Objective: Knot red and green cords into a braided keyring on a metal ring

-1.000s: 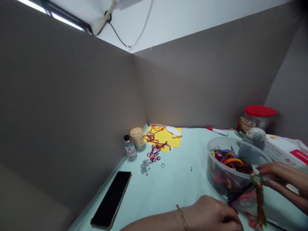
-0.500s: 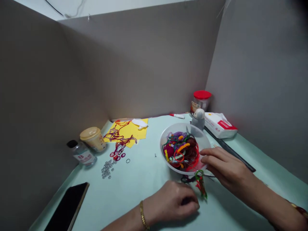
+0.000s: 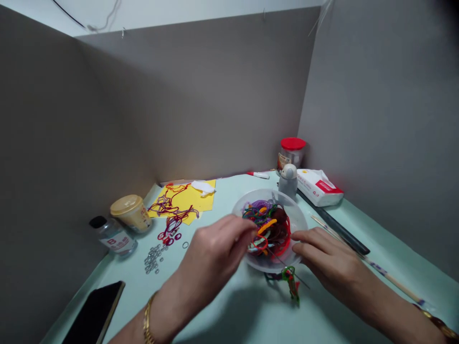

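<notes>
A translucent plastic bowl [image 3: 298, 217] holds a tangle of purple, green, dark red and bright red yarn [image 3: 279, 229] with orange pieces. My left hand [image 3: 224, 248] is over the bowl's near left side, fingertips pinched; what lies between them is too small to make out. My right hand [image 3: 322, 255] hooks its fingers over the right rim, thumb hidden. A thin metal needle-like rod [image 3: 299, 280] slants from the yarn over the near rim. Below the bowl, a small bundle of green and red yarn [image 3: 292, 286] lies on the table.
On the left are a phone [image 3: 93, 313], a bottle [image 3: 116, 236], a lidded cup [image 3: 132, 213], small rings [image 3: 152, 258] and threads on yellow paper [image 3: 202, 203]. To the right stand a grey figure [image 3: 288, 184], a red-lidded jar [image 3: 292, 150], a tissue pack [image 3: 319, 186] and a black bar [image 3: 337, 227].
My left hand has lifted from the table in front of the bowl and moved up and left to the yarn. My right hand stays at the right rim. The view has shifted slightly.
</notes>
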Demonstrator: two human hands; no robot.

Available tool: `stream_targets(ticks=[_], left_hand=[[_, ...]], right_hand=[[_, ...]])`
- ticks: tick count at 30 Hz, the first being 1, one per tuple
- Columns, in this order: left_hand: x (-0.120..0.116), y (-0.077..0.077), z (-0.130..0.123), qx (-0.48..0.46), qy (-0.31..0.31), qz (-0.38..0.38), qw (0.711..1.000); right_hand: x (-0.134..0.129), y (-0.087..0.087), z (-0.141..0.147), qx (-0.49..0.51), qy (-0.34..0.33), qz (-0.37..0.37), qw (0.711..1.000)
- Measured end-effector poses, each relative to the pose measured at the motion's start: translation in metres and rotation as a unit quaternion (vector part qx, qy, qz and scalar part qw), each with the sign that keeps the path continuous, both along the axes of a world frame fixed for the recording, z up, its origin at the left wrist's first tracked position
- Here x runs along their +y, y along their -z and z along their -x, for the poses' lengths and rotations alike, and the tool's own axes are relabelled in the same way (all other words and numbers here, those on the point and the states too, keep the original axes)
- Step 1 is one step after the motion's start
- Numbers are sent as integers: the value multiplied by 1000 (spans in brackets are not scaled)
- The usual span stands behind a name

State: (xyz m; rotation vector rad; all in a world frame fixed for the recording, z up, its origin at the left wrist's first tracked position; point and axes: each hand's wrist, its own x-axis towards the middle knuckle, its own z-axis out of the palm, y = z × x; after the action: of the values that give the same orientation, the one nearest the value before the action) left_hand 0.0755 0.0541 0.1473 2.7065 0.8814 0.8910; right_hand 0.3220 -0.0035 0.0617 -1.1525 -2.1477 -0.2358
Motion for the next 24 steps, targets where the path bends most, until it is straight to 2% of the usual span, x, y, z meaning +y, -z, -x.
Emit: stream_targets(ticks=[2, 3, 6, 8, 11, 14, 18, 24], left_hand=[[16, 2, -12, 85, -75, -59, 992], [23, 5, -19, 143, -91, -77, 983], [36, 15, -36, 279, -109, -99, 949], [42, 15, -42, 303, -110, -94, 942], [50, 1, -37, 243, -82, -42, 966], [57, -23, -25, 114, -28, 72, 991], [62, -45, -12, -18, -53, 166, 985], [65, -55, -3, -127, -63, 177, 974]], right_hand=[[-2, -3, 3, -2, 1, -5, 1000], [-2, -3, 4, -5, 1, -2, 1000], [-3, -3, 5, -12, -1, 7, 1000], [-2, -1, 4, -15, -3, 10, 1000], [0, 2, 1, -14, -9, 14, 1000], [1, 2, 0, -16, -11, 16, 1000], [1, 1, 3, -4, 2, 3, 1000], [-1, 1, 5, 5, 0, 21, 1000]])
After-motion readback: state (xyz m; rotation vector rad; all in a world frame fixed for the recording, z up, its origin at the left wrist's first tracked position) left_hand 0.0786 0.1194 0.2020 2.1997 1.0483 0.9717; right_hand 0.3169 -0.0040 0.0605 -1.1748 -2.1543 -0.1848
